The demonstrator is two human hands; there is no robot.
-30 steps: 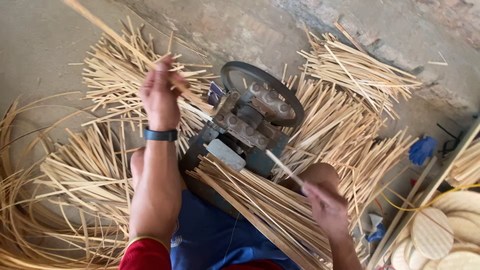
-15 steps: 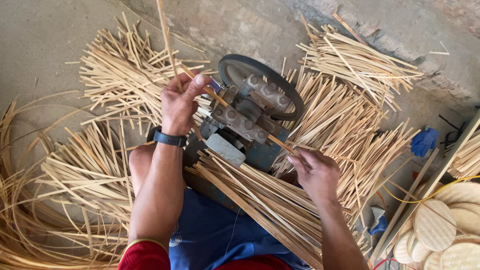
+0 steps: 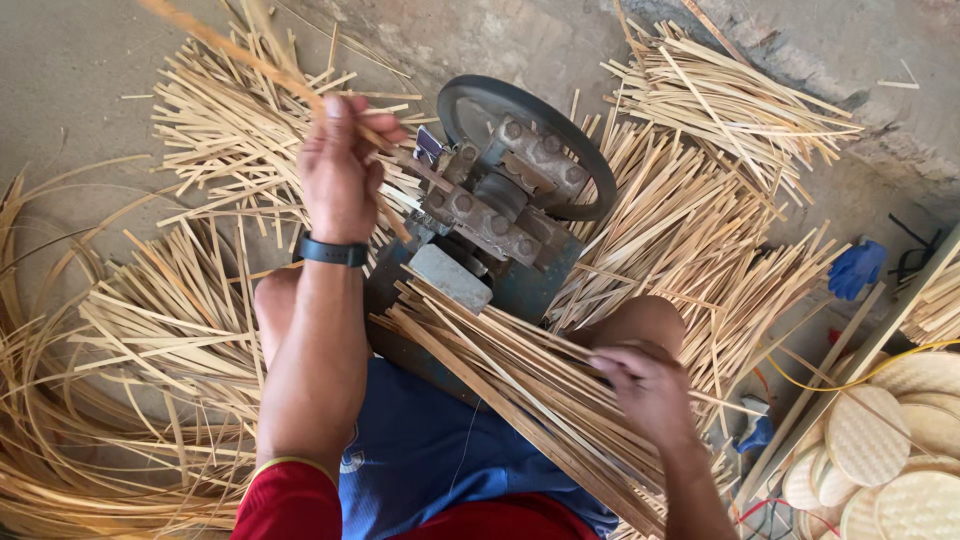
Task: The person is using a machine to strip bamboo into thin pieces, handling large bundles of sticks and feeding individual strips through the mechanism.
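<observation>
My left hand [image 3: 340,170], with a black band on its wrist, is raised in front of the small metal roller machine [image 3: 495,205] and grips a long thin bamboo strip [image 3: 230,50]. The strip runs up to the left, away from the machine's near side. My right hand [image 3: 648,390] is lower right and blurred. Its fingers curl onto strips on top of the bundle of bamboo strips [image 3: 510,385] that lies across my lap and points at the machine. The machine has a dark hand wheel [image 3: 590,170] on its far side.
Heaps of cut bamboo strips lie all around: far left [image 3: 210,110], near left [image 3: 150,320], right of the machine [image 3: 690,230] and at the back right [image 3: 730,90]. Long curved strips [image 3: 40,440] pile at the left edge. Round woven discs [image 3: 900,440] and a blue glove [image 3: 855,268] sit at right.
My left hand has drawn the strip out of the machine and swung it up to the left. My right hand has dropped from the machine's feed side onto the bundle on my lap.
</observation>
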